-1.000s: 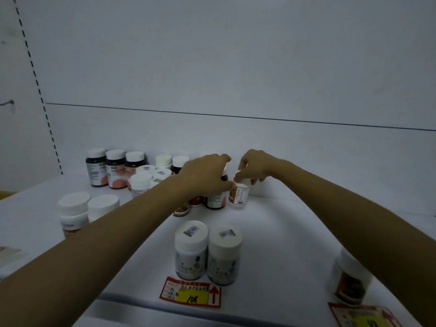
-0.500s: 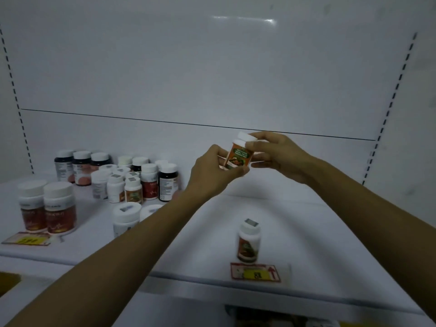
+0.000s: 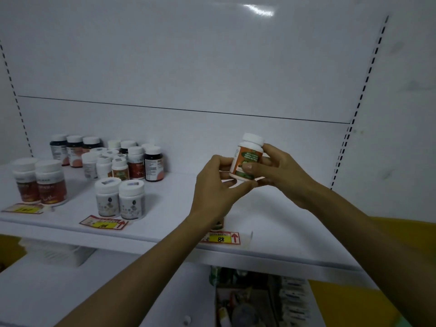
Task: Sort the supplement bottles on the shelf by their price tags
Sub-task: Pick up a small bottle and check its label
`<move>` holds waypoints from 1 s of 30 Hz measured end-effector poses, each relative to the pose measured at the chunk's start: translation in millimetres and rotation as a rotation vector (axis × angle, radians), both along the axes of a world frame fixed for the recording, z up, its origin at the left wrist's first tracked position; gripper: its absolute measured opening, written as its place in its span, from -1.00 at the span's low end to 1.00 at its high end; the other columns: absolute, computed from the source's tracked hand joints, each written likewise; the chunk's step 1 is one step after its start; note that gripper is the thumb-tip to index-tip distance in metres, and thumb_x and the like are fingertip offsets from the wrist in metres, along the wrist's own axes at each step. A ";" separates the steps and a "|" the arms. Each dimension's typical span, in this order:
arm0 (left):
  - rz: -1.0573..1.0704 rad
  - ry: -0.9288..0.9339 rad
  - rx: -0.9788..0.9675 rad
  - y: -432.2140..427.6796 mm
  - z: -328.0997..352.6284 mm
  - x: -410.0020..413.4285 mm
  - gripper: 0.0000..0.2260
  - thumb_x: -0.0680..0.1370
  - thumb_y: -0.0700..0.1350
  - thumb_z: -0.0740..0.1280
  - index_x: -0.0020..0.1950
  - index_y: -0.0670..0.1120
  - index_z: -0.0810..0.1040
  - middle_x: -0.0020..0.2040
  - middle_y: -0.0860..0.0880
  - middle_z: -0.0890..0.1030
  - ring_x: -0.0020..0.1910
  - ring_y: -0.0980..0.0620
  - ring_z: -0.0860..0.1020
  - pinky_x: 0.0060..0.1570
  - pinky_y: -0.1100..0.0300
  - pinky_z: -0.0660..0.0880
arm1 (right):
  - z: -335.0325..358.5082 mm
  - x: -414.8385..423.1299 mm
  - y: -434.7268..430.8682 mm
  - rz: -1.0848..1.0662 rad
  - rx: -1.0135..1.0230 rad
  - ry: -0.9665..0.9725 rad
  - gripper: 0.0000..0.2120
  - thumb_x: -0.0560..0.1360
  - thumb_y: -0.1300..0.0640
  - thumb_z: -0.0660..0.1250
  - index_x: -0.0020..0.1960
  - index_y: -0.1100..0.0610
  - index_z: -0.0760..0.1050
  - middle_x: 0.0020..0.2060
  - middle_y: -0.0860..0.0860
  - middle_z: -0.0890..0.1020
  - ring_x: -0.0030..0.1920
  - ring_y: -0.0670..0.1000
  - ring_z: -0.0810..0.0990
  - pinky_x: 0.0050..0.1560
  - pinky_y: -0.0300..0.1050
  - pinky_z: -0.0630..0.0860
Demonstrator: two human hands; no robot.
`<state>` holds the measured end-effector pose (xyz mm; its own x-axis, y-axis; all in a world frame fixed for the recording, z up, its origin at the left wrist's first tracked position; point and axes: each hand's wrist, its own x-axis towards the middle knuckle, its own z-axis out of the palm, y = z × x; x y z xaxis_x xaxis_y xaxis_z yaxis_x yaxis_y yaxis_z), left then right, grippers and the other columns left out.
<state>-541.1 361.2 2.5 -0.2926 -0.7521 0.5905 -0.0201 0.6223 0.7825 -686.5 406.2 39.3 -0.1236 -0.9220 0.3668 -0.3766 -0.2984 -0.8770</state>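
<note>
A white-capped, orange-labelled bottle (image 3: 248,155) is held upright above the shelf (image 3: 290,234), well clear of its surface, between both hands; the right hand (image 3: 286,177) has the firmer grip, its thumb laid across the front of the label and its fingers curled round the back, so the bottle sits at that hand's fingertips rather than deep in the palm; the left hand (image 3: 215,187) closes on the bottle's left side and lower edge with bent fingers, its grip narrow and just beneath the base; the cap stands free above both hands.

Below the left wrist a small bottle (image 3: 218,224) stands on the shelf, mostly hidden, just behind a red-and-yellow price tag (image 3: 221,238) reading 88; further left a pair of white bottles (image 3: 119,199) stands side by side behind a second price tag (image 3: 103,223); at the far left two red-labelled bottles (image 3: 40,182) stand behind a third price tag (image 3: 23,208), its number blurred; a cluster of mixed bottles (image 3: 113,159) is crowded against the back wall.
</note>
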 end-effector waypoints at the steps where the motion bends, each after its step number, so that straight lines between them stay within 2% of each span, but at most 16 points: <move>1: -0.004 0.024 0.020 1.5 -1.5 -0.1 -0.62 0.36 -0.08 0.49 0.07 0.02 0.40 0.00 0.10 0.53 -0.15 0.20 0.55 -0.21 0.56 0.46 | -2.0 0.4 1.7 0.001 -0.001 0.001 -0.55 0.43 0.14 0.42 0.27 0.00 0.39 0.08 -0.02 0.64 0.03 0.00 0.66 -0.04 -0.10 0.64; 4: -0.009 0.063 0.052 2.4 -3.9 1.0 -0.64 0.37 -0.10 0.49 0.06 0.01 0.41 -0.03 0.11 0.53 -0.16 0.21 0.55 -0.23 0.56 0.47 | -6.9 2.7 3.6 -0.004 0.000 0.019 -0.45 0.40 0.17 0.46 0.33 0.02 0.35 0.09 -0.01 0.63 0.04 0.02 0.65 0.02 -0.02 0.62; 8: -0.009 0.069 0.044 1.0 -6.6 4.6 -0.64 0.36 -0.10 0.49 0.06 0.00 0.41 -0.05 0.13 0.53 -0.15 0.21 0.56 -0.21 0.54 0.48 | -10.7 5.7 2.4 -0.004 -0.010 0.032 -0.48 0.41 0.18 0.45 0.27 -0.06 0.32 0.00 -0.17 0.60 -0.04 -0.07 0.65 -0.05 -0.16 0.62; 13: 0.027 -0.027 -0.042 -3.5 -11.3 10.0 -0.60 0.35 -0.01 0.49 0.10 0.04 0.41 0.04 0.09 0.56 -0.07 0.17 0.56 -0.13 0.44 0.52 | -16.9 9.8 0.1 -0.017 -0.039 -0.006 -0.55 0.43 0.15 0.42 0.24 -0.07 0.33 -0.04 -0.22 0.59 -0.08 -0.13 0.65 -0.15 -0.26 0.60; 15: 0.061 -0.109 -0.117 -6.3 -13.0 13.3 -0.51 0.34 0.08 0.48 0.20 0.04 0.40 0.17 0.06 0.53 0.05 0.15 0.52 0.00 0.35 0.50 | -20.7 9.2 0.2 -0.046 -0.066 -0.037 -0.57 0.44 0.14 0.41 0.24 -0.05 0.35 -0.04 -0.22 0.60 -0.09 -0.16 0.66 -0.17 -0.27 0.60; 17: 0.121 -0.131 -0.172 -10.6 -19.0 20.2 -0.35 0.31 0.16 0.47 0.32 0.03 0.34 0.27 0.05 0.44 0.17 0.16 0.44 0.11 0.26 0.46 | -27.1 5.5 0.5 -0.068 -0.055 -0.017 -0.54 0.44 0.14 0.41 0.28 -0.01 0.35 0.00 -0.16 0.62 -0.05 -0.10 0.66 -0.09 -0.19 0.62; 20: 0.197 -0.110 -0.104 -20.9 -38.7 35.5 -0.22 0.27 0.20 0.48 0.39 0.04 0.25 0.35 0.06 0.34 0.24 0.16 0.37 0.19 0.17 0.43 | -43.2 -3.0 -0.1 -0.100 0.005 0.010 -0.48 0.43 0.12 0.43 0.33 0.02 0.33 0.01 -0.16 0.59 -0.03 -0.07 0.63 -0.03 -0.16 0.59; 23: 0.181 -0.299 0.040 -36.0 -61.8 46.6 -0.12 0.24 0.16 0.52 0.45 0.04 0.17 0.41 0.04 0.31 0.31 0.10 0.35 0.28 0.06 0.38 | -62.3 -9.4 -2.5 -0.119 0.070 0.042 -0.47 0.42 0.15 0.45 0.32 0.02 0.33 0.05 -0.08 0.58 -0.02 -0.08 0.63 -0.01 -0.17 0.57; 25: 0.125 -0.474 0.147 -42.3 -73.1 50.2 -0.11 0.24 0.15 0.53 0.46 0.02 0.17 0.42 0.02 0.34 0.33 0.06 0.36 0.29 0.07 0.35 | -77.5 -12.9 -5.9 -0.133 0.100 0.084 -0.45 0.40 0.15 0.48 0.31 0.02 0.34 0.08 0.00 0.60 -0.02 -0.02 0.65 0.04 -0.09 0.59; 27: 0.086 -0.578 0.192 -46.2 -81.5 52.0 -0.18 0.26 0.16 0.51 0.43 0.02 0.24 0.37 0.01 0.42 0.28 0.05 0.41 0.26 0.06 0.40 | -94.4 -14.0 -9.6 -0.156 0.127 0.132 -0.43 0.36 0.12 0.51 0.29 -0.01 0.35 0.08 0.03 0.62 -0.02 0.01 0.65 0.07 0.00 0.60; 30: 0.087 -0.605 0.193 -49.8 -86.6 50.6 -0.32 0.28 0.20 0.47 0.33 0.04 0.38 0.25 0.04 0.54 0.14 0.09 0.48 0.16 0.07 0.47 | -117.2 -10.9 -14.3 -0.150 0.144 0.142 -0.42 0.35 0.09 0.52 0.29 -0.01 0.36 0.08 0.04 0.62 -0.01 0.00 0.66 0.04 0.03 0.62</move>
